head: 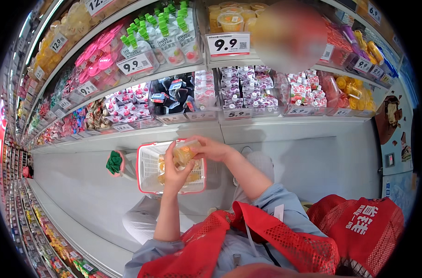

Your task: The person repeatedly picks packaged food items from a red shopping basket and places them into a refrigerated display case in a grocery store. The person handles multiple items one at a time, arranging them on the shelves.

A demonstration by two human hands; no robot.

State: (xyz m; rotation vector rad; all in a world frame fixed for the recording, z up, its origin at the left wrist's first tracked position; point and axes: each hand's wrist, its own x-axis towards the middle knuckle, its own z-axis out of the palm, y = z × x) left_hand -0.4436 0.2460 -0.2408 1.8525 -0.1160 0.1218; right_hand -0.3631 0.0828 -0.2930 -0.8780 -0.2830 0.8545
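Observation:
Both hands hold a clear plastic cup of yellow fruit jelly (184, 152) over a white plastic basket with a red rim (138, 166). My left hand (176, 172) grips the cup from the left and below, its thumb towards the right. My right hand (207, 148) has its fingers on the cup's upper right side. More yellow cups (193, 177) lie in the basket, partly hidden by my left hand and the held cup. On the upper shelf, similar yellow cups (230, 21) stand stacked behind a price tag.
Shelves with fruit puree pouches (169, 45) and small drink pouches (249, 87) rise in front. A dark green item in a pink-rimmed container (115, 162) is left of the basket. A person in a red mesh vest (357, 229) is close at the right.

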